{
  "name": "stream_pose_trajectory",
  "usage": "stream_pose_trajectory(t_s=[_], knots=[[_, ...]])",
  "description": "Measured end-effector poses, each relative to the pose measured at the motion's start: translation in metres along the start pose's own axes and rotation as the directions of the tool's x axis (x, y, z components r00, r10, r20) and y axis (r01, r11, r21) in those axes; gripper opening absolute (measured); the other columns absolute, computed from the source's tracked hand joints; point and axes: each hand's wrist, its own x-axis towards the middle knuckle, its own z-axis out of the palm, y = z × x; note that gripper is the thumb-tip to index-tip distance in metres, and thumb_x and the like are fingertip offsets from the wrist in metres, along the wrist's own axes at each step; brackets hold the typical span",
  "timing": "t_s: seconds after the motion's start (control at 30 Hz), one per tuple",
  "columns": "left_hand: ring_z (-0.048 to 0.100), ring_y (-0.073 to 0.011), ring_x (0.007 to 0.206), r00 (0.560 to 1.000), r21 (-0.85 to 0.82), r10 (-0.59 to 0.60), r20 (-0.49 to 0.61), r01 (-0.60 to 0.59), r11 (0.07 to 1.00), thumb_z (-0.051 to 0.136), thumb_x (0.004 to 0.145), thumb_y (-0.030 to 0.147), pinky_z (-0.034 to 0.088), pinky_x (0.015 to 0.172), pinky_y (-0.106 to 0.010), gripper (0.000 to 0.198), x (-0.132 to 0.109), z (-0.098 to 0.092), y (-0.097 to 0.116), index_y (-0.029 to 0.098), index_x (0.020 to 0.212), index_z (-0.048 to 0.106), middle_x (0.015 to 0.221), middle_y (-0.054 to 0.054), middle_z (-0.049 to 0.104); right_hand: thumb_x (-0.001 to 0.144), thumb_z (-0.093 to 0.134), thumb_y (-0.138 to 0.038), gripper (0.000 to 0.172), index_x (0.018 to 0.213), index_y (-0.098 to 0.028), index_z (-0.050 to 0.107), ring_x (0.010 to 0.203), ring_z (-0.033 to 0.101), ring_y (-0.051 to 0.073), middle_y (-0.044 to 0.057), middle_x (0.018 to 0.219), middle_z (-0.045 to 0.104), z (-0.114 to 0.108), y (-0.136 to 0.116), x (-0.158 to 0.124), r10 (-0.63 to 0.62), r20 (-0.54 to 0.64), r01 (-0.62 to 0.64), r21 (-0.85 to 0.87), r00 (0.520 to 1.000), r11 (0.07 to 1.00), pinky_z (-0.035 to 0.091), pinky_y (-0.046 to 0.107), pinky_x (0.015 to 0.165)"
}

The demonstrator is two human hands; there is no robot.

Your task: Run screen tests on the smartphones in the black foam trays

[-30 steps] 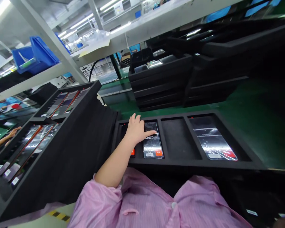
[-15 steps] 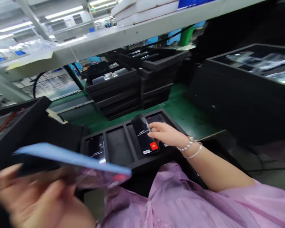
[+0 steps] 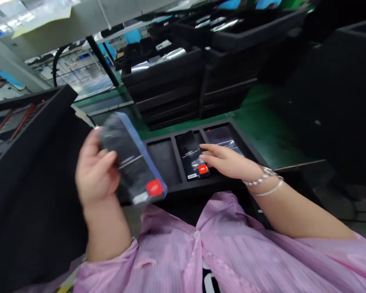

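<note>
My left hand (image 3: 99,169) grips a dark phone (image 3: 129,158) by its left edge, above the left part of a black tray (image 3: 183,186). That phone is slightly blurred, with a blue edge, a red square sticker and a white label at its lower end. A second dark phone (image 3: 187,152) with a similar red sticker lies in a middle compartment of the tray. My right hand (image 3: 225,160) has its thumb and fingers pinched at this phone's right edge. Another phone (image 3: 221,136) sits in the right compartment, partly behind my right hand.
Stacked black trays (image 3: 167,89) stand behind on the green table (image 3: 256,110). A black tray (image 3: 21,126) holding phones rises at the left. Large dark boxes (image 3: 332,89) stand at the right. A grey shelf beam (image 3: 88,20) crosses above.
My left hand has raised its phone and turned its screen side into view. The phone at my right hand now lies lower in its compartment. The whole view has tilted downward.
</note>
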Motion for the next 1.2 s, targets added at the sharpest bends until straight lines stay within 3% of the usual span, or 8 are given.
stream_pose_trajectory(t_s=[0.2,0.3,0.43,0.53,0.63,0.8,0.97,1.2], knots=[[0.071,-0.02,0.068,0.884,0.371,-0.425,0.194,0.335,0.866,0.074,0.083,0.027,0.054,0.056,-0.027,0.081,0.048,0.03,-0.101,0.015,0.155,0.038,0.086,-0.004,0.073,0.098,0.062,-0.043,0.061,0.154,-0.025,0.045,0.119,0.068,0.03,0.012,0.142,0.064,-0.014,0.008,-0.053,-0.485,-0.215,0.416,-0.296,0.848,0.86,0.058,0.05,0.102],[0.07,-0.0214,0.07,0.879,0.719,-0.414,0.235,0.13,0.683,0.065,0.092,0.025,0.057,0.066,-0.032,0.07,0.039,0.039,-0.1,0.015,0.157,0.04,0.079,-0.003,0.072,0.099,0.062,-0.033,0.049,0.146,-0.026,0.053,0.122,0.066,0.028,0.01,0.137,0.065,-0.012,0.006,-0.066,-0.662,-0.161,0.554,-0.424,0.732,0.716,0.057,0.048,0.106],[0.072,-0.0255,0.103,0.948,0.865,-0.035,0.315,-0.272,0.421,0.064,0.098,0.032,0.057,0.095,-0.039,0.055,0.005,0.031,-0.072,0.018,0.149,0.052,0.114,-0.009,0.076,0.1,0.06,-0.03,0.052,0.149,-0.018,0.047,0.139,0.054,0.033,0.015,0.141,0.062,0.015,0.023,-0.061,-0.767,0.064,0.683,-0.506,0.638,0.526,0.054,0.054,0.111],[0.059,-0.0291,0.134,0.855,0.772,0.166,0.492,-0.516,0.371,0.062,0.1,0.039,0.047,0.116,-0.047,0.04,-0.034,0.013,-0.061,0.019,0.135,0.064,0.14,-0.013,0.065,0.099,0.062,-0.027,0.056,0.149,-0.012,0.044,0.142,0.05,0.038,0.019,0.144,0.06,0.036,0.041,-0.055,-0.803,0.105,0.684,-0.594,0.587,0.422,0.051,0.062,0.112],[0.043,-0.0349,0.149,0.819,0.762,0.143,0.556,-0.571,0.304,0.065,0.099,0.042,0.041,0.121,-0.054,0.038,-0.07,0.0,-0.072,0.02,0.129,0.069,0.15,-0.015,0.057,0.096,0.066,-0.025,0.061,0.15,-0.009,0.044,0.141,0.051,0.039,0.021,0.146,0.059,0.046,0.051,-0.053,-0.841,0.088,0.668,-0.653,0.534,0.357,0.047,0.063,0.114],[0.028,-0.0425,0.156,0.837,0.817,0.112,0.535,-0.546,0.183,0.065,0.098,0.048,0.032,0.123,-0.066,0.04,-0.094,-0.012,-0.093,0.027,0.132,0.069,0.159,-0.014,0.046,0.098,0.062,-0.03,0.058,0.151,-0.011,0.046,0.136,0.056,0.037,0.015,0.131,0.069,0.046,0.05,-0.053,-0.802,0.172,0.652,-0.688,0.572,0.318,0.039,0.064,0.119],[0.039,-0.0348,0.152,0.887,0.857,0.313,0.34,-0.429,0.286,0.066,0.098,0.043,0.038,0.123,-0.057,0.05,-0.1,-0.052,-0.078,0.026,0.143,0.053,0.158,-0.016,0.045,0.095,0.062,-0.046,0.059,0.149,-0.024,0.054,0.143,0.047,0.042,0.014,0.138,0.065,0.057,0.039,-0.047,-0.731,0.118,0.6,-0.666,0.672,0.444,0.03,0.072,0.12],[0.051,-0.0312,0.144,0.959,0.888,0.153,0.24,-0.281,0.365,0.065,0.099,0.041,0.043,0.12,-0.05,0.066,-0.107,-0.094,-0.107,0.021,0.155,0.039,0.153,-0.019,0.052,0.092,0.064,-0.056,0.067,0.152,-0.029,0.051,0.149,0.035,0.047,0.013,0.153,0.052,0.015,0.063,-0.067,-0.645,-0.061,0.381,-0.764,0.761,0.521,0.031,0.074,0.118]])
